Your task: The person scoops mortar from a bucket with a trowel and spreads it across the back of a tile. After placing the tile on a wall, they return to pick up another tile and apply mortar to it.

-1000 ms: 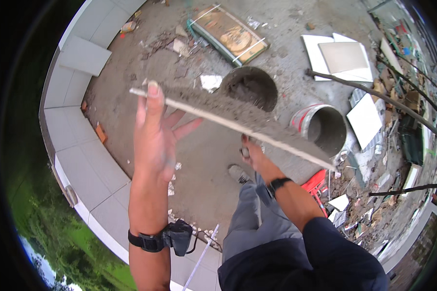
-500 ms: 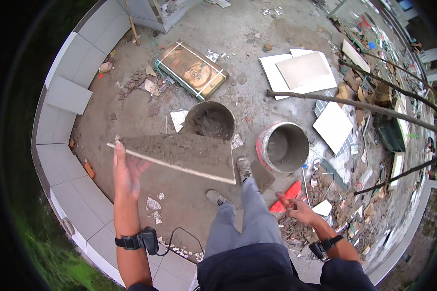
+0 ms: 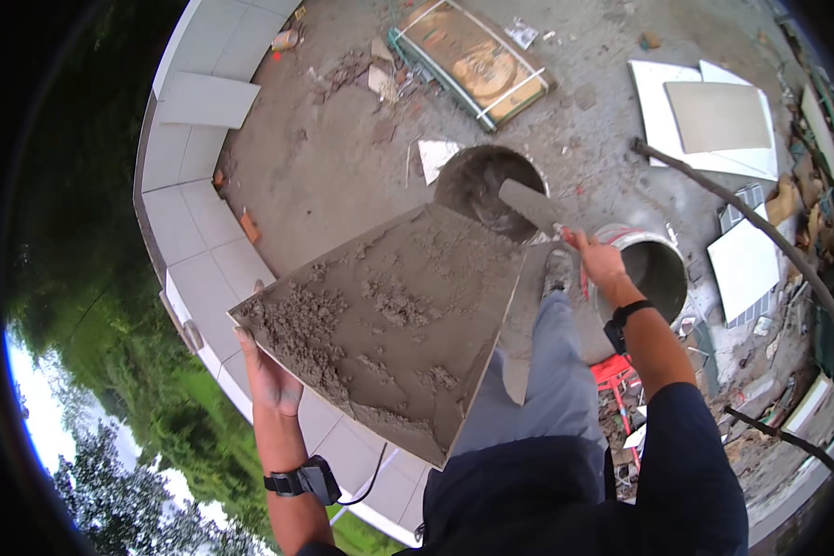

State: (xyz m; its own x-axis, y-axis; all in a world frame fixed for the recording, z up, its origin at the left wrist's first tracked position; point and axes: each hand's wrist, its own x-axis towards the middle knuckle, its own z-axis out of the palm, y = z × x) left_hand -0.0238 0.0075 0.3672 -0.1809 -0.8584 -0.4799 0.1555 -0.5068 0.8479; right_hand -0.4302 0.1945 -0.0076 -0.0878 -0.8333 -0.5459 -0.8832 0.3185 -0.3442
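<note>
A square tile [image 3: 389, 310] with its upper face spread with grey mortar is held at its left corner by my left hand [image 3: 273, 375]. Thicker, rough lumps of mortar lie toward that corner; the hand's thumb rests on the edge and most fingers are hidden beneath. My right hand [image 3: 600, 262] is closed round the red handle of a trowel [image 3: 530, 206]. The flat blade reaches over the mouth of a dark bucket [image 3: 451, 196] containing wet mortar. Right of it stands a white and red bucket [image 3: 675, 250], partly behind my right forearm.
A strapped carton [image 3: 473, 60] lies beyond the buckets. White boards [image 3: 658, 88] and a broken white tile [image 3: 746, 269] lie to the right, beside a long pole [image 3: 760, 222] and rubble. A low tiled wall [image 3: 181, 222] curves along the left.
My right hand has swung up and forward, bringing the trowel over the mortar bucket. The tile has tipped so its coated face shows broadly. The whole view has shifted and turned.
</note>
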